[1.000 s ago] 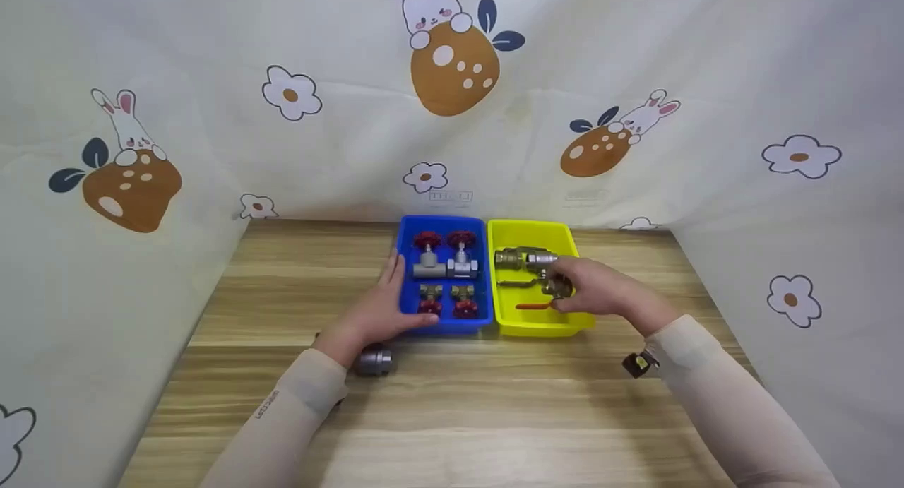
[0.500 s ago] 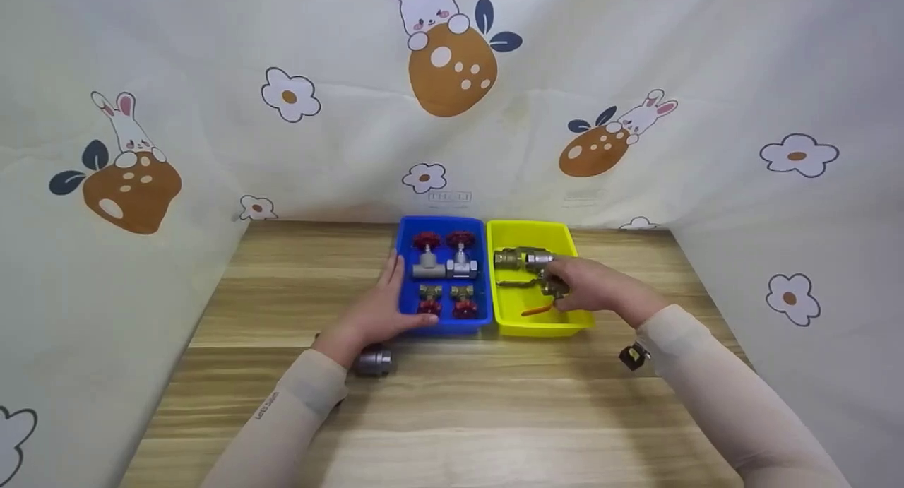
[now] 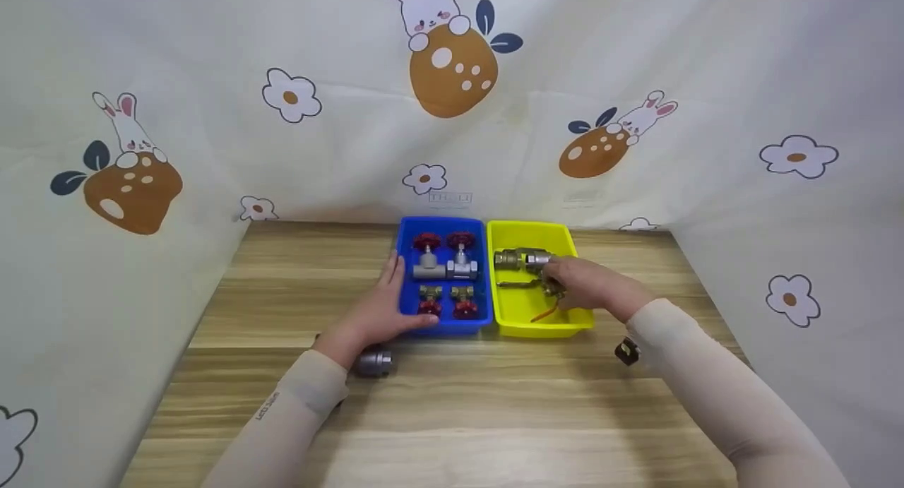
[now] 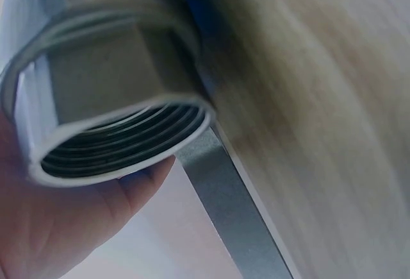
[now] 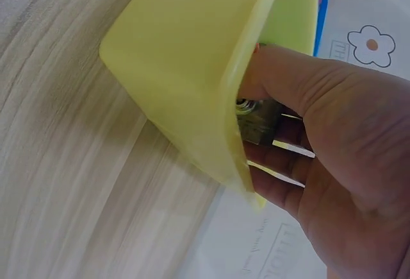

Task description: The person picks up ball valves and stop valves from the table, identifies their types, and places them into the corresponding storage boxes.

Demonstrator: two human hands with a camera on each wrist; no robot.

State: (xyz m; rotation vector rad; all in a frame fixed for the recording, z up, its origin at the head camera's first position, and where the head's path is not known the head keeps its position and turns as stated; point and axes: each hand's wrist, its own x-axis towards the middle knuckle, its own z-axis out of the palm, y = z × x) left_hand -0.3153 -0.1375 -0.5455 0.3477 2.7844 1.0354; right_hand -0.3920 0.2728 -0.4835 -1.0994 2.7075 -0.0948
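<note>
My right hand (image 3: 600, 287) reaches into the yellow bin (image 3: 526, 328) and grips a brass ball valve (image 5: 259, 122) with an orange-red lever (image 3: 544, 313). The fingers cover most of its body. Beside it in that bin lie other metal valves (image 3: 521, 259) and a dull lever (image 3: 518, 284). My left hand (image 3: 378, 315) rests on the blue bin (image 3: 452, 328), fingers straight along its left wall and thumb at its front rim. Under the left wrist a steel valve (image 3: 374, 363) lies on the table; the left wrist view shows its threaded end (image 4: 122, 141) close up.
In the blue bin, two red-wheeled valves (image 3: 445, 265) stand at the back and two small brass ones (image 3: 446, 301) with red wheels lie in front. Both bins stand side by side on the wooden table (image 3: 508, 417), near a patterned cloth wall (image 3: 339, 156).
The orange-red lever has swung from level to slanting toward the bin's front as the right hand turns the ball valve. The right forearm has shifted slightly left. My left hand stays put.
</note>
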